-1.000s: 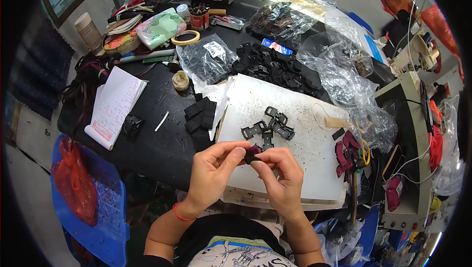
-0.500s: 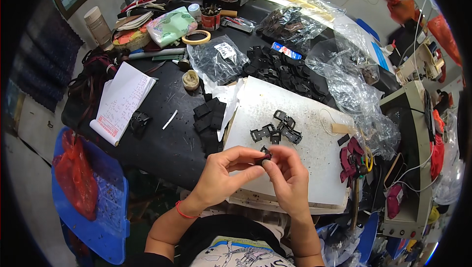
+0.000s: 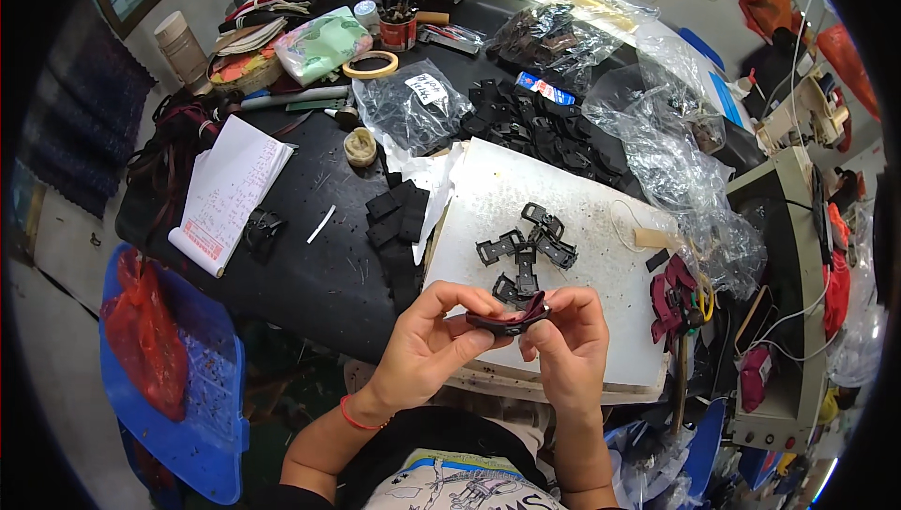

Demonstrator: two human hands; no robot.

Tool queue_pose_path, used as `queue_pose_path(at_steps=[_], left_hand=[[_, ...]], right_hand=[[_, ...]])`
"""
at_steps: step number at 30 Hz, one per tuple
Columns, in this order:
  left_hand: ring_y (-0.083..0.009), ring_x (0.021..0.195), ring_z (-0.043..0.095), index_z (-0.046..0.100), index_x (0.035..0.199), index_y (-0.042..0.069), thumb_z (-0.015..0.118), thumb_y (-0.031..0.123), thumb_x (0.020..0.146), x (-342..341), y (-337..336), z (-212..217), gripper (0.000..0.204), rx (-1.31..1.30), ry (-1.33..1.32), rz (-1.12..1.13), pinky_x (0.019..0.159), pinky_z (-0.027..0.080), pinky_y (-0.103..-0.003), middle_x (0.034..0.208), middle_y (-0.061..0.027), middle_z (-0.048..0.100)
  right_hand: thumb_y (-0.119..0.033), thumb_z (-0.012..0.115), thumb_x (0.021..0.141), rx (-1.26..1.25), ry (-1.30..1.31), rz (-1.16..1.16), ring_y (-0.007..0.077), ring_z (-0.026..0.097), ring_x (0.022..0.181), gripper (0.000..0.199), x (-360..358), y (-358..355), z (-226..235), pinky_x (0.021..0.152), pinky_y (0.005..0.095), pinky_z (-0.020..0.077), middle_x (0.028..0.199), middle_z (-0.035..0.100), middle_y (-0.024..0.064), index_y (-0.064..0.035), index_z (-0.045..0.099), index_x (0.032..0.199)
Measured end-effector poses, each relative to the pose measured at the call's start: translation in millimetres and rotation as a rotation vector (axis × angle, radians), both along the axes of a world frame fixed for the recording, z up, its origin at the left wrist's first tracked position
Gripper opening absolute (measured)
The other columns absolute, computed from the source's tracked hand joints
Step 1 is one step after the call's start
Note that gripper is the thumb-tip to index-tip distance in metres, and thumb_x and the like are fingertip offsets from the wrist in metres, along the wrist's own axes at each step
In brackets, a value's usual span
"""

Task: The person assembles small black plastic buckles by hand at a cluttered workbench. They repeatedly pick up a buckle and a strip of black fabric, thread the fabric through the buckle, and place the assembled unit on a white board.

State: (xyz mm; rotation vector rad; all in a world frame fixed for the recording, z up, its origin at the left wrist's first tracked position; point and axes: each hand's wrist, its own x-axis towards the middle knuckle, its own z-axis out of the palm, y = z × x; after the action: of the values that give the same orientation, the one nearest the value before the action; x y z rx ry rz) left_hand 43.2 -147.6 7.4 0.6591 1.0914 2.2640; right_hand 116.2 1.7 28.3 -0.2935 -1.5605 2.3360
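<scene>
My left hand [image 3: 434, 339] and my right hand [image 3: 574, 349] meet over the near edge of a white board [image 3: 601, 304]. Between them they hold a small curved maroon-and-black piece [image 3: 512, 317]. The left thumb and fingers pinch its left end; the right ones grip the other end. Its maroon strip stands up in a curve over the dark part beneath. Just beyond my fingers, several black buckle-like frames [image 3: 526, 271] lie loosely clustered on the board.
A pile of black pieces [image 3: 554, 139] lies behind the board, with clear plastic bags [image 3: 671, 167] beside it. Maroon pieces [image 3: 670, 294] sit at the board's right edge. Stacked black rectangles [image 3: 399, 214] and a notepad [image 3: 230, 186] are to the left.
The piece has been turned and shows more of its maroon strip. My right hand has shifted slightly right and its fingers have spread along the piece; the hands are farther apart.
</scene>
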Motion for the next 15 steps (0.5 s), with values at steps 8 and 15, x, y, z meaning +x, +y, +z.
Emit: queue_pose_path(at_steps=[8,15], left_hand=[[-0.0167,0.105,0.057,0.056,0.120,-0.004,0.055,0.008,0.093,-2,-7,6,0.030,-0.278,0.043,-0.040,0.092,0.044,-0.029,0.113,-0.0142,0.061],[-0.0192,0.105,0.059,0.058,0.118,-0.003,0.061,0.003,0.087,2,-4,1,0.032,-0.286,0.183,0.044,0.091,0.046,-0.030,0.112,-0.0143,0.063]], right_hand=[[0.005,0.071,0.075,0.637,0.028,-0.057,0.0111,0.058,0.068,0.018,5,-8,5,0.059,0.0219,0.0461,0.083,0.061,0.0079,-0.0006,0.063,0.090],[0.004,0.072,0.074,0.639,0.020,-0.072,0.0113,0.057,0.066,0.018,4,-4,-3,0.059,0.0223,0.0460,0.080,0.062,0.0076,0.0006,0.063,0.090]])
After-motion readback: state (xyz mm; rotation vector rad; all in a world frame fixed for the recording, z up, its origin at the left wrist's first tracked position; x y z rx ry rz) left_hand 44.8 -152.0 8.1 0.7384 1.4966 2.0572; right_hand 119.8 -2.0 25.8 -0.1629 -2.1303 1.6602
